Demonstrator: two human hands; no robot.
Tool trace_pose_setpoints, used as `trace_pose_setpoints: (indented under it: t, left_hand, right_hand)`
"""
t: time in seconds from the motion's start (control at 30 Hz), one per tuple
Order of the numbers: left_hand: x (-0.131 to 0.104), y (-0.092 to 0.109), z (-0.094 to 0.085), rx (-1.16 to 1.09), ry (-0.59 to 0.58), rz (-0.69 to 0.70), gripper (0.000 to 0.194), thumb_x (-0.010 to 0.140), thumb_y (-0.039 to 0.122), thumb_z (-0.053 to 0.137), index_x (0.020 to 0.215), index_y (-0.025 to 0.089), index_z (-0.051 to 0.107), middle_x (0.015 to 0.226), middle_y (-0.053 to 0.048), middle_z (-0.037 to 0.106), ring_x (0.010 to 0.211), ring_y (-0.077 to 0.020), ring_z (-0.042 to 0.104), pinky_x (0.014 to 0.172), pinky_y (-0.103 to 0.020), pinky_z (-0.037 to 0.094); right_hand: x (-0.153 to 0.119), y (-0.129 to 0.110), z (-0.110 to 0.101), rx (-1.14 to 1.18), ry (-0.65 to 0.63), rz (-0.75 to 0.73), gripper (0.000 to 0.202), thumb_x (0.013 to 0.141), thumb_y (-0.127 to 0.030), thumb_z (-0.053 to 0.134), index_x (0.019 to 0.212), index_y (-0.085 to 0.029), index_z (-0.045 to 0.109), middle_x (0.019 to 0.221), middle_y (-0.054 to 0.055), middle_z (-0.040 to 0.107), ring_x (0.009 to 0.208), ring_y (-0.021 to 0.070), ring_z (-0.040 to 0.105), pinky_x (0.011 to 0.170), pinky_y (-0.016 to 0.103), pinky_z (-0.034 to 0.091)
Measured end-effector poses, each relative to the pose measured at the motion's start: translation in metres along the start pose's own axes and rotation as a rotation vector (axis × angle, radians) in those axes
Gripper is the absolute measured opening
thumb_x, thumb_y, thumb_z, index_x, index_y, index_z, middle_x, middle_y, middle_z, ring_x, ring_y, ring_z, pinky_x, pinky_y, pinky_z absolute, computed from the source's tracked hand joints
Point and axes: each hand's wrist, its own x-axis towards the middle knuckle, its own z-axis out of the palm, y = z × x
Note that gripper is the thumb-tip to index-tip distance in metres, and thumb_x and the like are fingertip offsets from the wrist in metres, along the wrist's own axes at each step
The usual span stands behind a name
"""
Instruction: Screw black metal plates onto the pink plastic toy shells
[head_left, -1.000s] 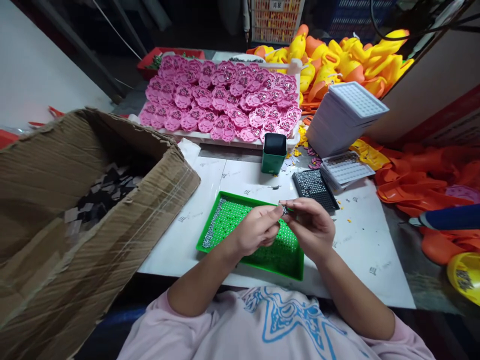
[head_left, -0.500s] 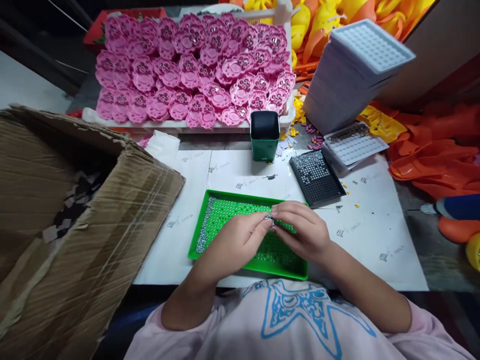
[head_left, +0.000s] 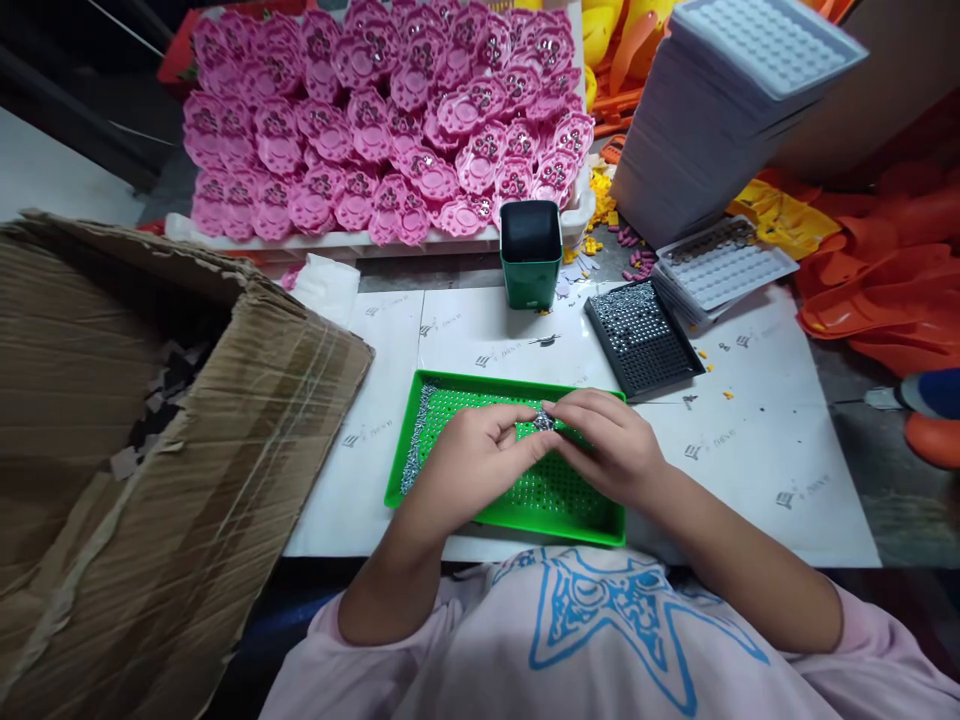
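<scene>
A small silvery piece (head_left: 544, 421) is pinched between the fingertips of both hands, above the green tray (head_left: 574, 538). My left hand (head_left: 480, 455) comes in from the left, thumb and index finger on the piece. From the right, my right hand (head_left: 611, 445) grips the same piece with its fingertips. The tray has a dotted, perforated-looking bottom, with many tiny silvery bits (head_left: 415, 445) heaped along its left side. What the piece is exactly is too small to tell.
An open cardboard box (head_left: 300, 400) stands at the left. Behind are a green cup (head_left: 531, 285), a black tray (head_left: 652, 360) of silvery bits, a tall stack of white trays (head_left: 697, 130) and a white crate (head_left: 300, 245) of pink pieces (head_left: 277, 150).
My left thumb and fingers have shifted around the silvery piece, which shows a little more. The whole view has moved slightly, with the tray a bit higher and further right.
</scene>
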Motion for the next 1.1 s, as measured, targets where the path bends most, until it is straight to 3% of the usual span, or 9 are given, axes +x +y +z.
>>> trace_pose_setpoints:
  t: [0.1, 0.3, 0.5, 0.63, 0.9, 1.1]
  left_hand:
    - [0.001, 0.0, 0.003, 0.076, 0.01, -0.001, 0.029, 0.078, 0.044, 0.068, 0.091, 0.018, 0.07, 0.05, 0.009, 0.027, 0.047, -0.0086, 0.027, 0.045, -0.023, 0.019]
    - [0.003, 0.004, 0.009, 0.233, 0.091, 0.041, 0.03, 0.081, 0.033, 0.062, 0.057, 0.017, 0.054, 0.047, 0.007, 0.03, 0.048, -0.0077, 0.03, 0.048, -0.024, 0.02]
    - [0.002, 0.004, 0.009, 0.262, 0.161, 0.056, 0.018, 0.08, 0.03, 0.062, 0.069, 0.017, 0.064, 0.046, 0.008, 0.034, 0.046, -0.0079, 0.034, 0.05, -0.023, 0.024]
    - [0.002, 0.003, 0.006, 0.266, 0.095, 0.096, 0.029, 0.087, 0.034, 0.056, 0.065, 0.016, 0.061, 0.048, 0.007, 0.037, 0.048, -0.0082, 0.034, 0.051, -0.024, 0.023]
    - [0.002, 0.002, -0.003, 0.07, -0.068, 0.083, 0.028, 0.091, 0.032, 0.05, 0.069, 0.016, 0.055, 0.06, 0.004, 0.046, 0.059, -0.0101, 0.042, 0.056, -0.023, 0.03]
    - [0.003, 0.001, -0.005, 0.069, -0.082, 0.087, 0.028, 0.091, 0.033, 0.05, 0.07, 0.016, 0.058, 0.062, 0.004, 0.05, 0.062, -0.0108, 0.046, 0.059, -0.023, 0.033]
  right_hand:
    - [-0.001, 0.001, 0.001, -0.003, -0.002, -0.03, 0.025, 0.087, -0.016, 0.057, 0.111, -0.016, 0.06, 0.088, 0.011, 0.069, 0.081, 0.019, 0.065, 0.071, 0.034, 0.058]
    - [-0.003, 0.001, 0.002, -0.033, -0.016, -0.06, 0.024, 0.083, -0.01, 0.059, 0.107, -0.013, 0.061, 0.087, 0.013, 0.068, 0.082, 0.021, 0.063, 0.07, 0.037, 0.056]
    - [-0.004, 0.002, 0.003, -0.054, -0.019, -0.056, 0.024, 0.083, -0.01, 0.06, 0.106, -0.013, 0.06, 0.087, 0.013, 0.067, 0.081, 0.0206, 0.062, 0.071, 0.037, 0.055]
    - [-0.004, 0.002, 0.003, -0.054, -0.027, -0.043, 0.023, 0.082, -0.009, 0.061, 0.104, -0.012, 0.06, 0.087, 0.013, 0.067, 0.081, 0.0204, 0.061, 0.07, 0.037, 0.055]
    - [-0.001, -0.001, 0.001, -0.018, -0.034, -0.03, 0.021, 0.084, -0.009, 0.056, 0.105, -0.012, 0.058, 0.087, 0.012, 0.066, 0.081, 0.0186, 0.06, 0.071, 0.035, 0.056]
    - [0.002, -0.001, 0.0, 0.007, -0.029, -0.05, 0.02, 0.085, -0.012, 0.058, 0.105, -0.013, 0.059, 0.086, 0.011, 0.066, 0.08, 0.0183, 0.061, 0.071, 0.034, 0.058]
